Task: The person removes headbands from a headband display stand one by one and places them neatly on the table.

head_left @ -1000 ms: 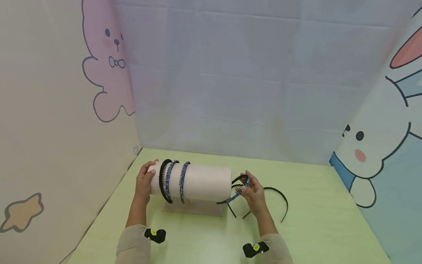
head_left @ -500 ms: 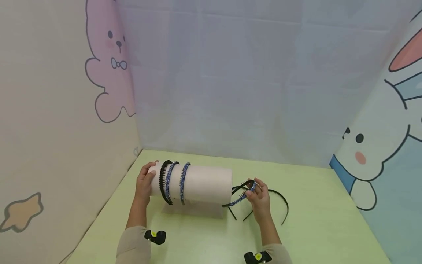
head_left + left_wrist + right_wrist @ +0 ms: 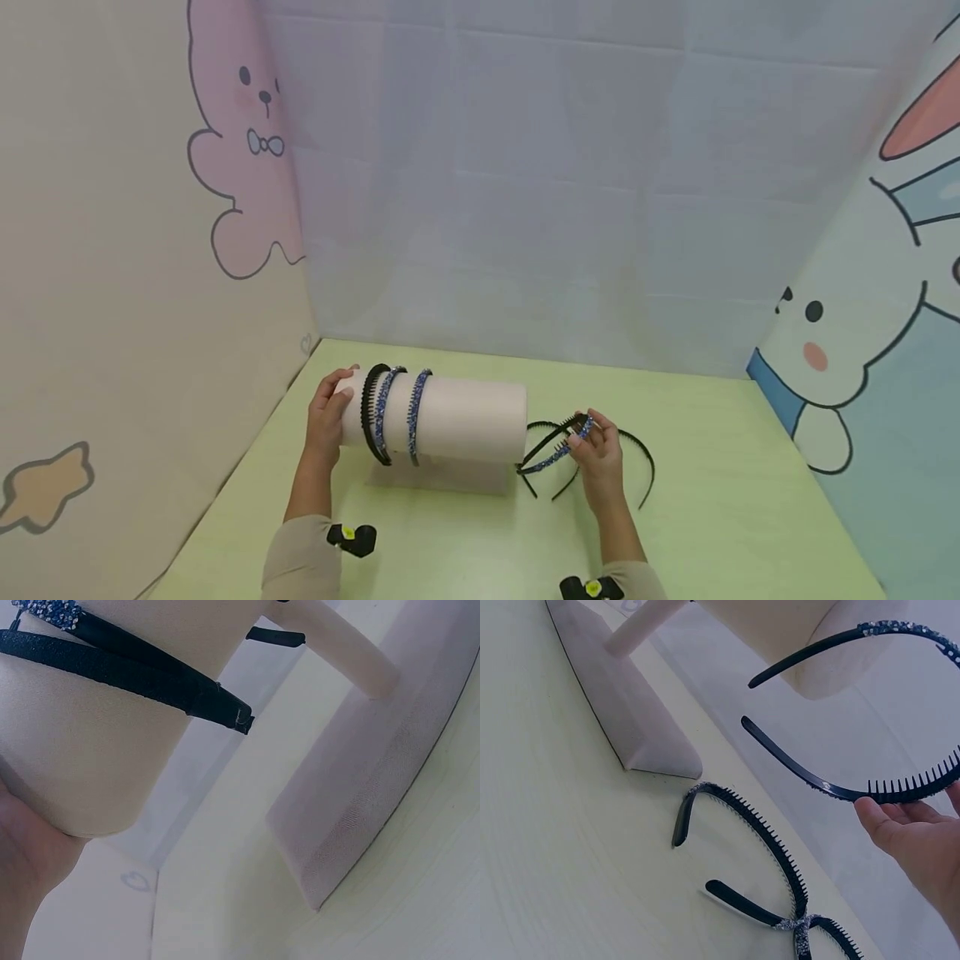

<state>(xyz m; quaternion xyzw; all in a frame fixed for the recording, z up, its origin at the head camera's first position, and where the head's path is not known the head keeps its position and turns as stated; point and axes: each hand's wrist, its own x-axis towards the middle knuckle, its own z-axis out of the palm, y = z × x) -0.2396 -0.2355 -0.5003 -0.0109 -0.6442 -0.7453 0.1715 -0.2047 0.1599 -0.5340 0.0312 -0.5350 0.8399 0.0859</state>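
A white cylindrical headband holder [image 3: 472, 421] lies sideways on a post above a pale base [image 3: 360, 802]. My left hand [image 3: 326, 423] grips its left end, thumb in front. Around the cylinder sit a black toothed headband [image 3: 367, 417] and two blue glittery ones, the left headband [image 3: 382, 412] close to the black one, the right headband [image 3: 414, 417] a little apart. Just off the cylinder's right end, my right hand [image 3: 602, 467] pinches another blue glittery headband [image 3: 836, 790] by its curved middle. Its two tips point left toward the cylinder, without being around it.
Below and behind the right hand, two dark toothed headbands lie on the light green table [image 3: 735, 500], overlapping where they cross: the right-hand headband [image 3: 649, 467] and the left-hand headband [image 3: 780, 851]. A pale fabric backdrop [image 3: 525, 208] and printed side walls enclose the table.
The right hand has drawn the pinched headband rightward and slightly down, so its tips have come away from the cylinder's end. The left hand keeps its place on the holder.
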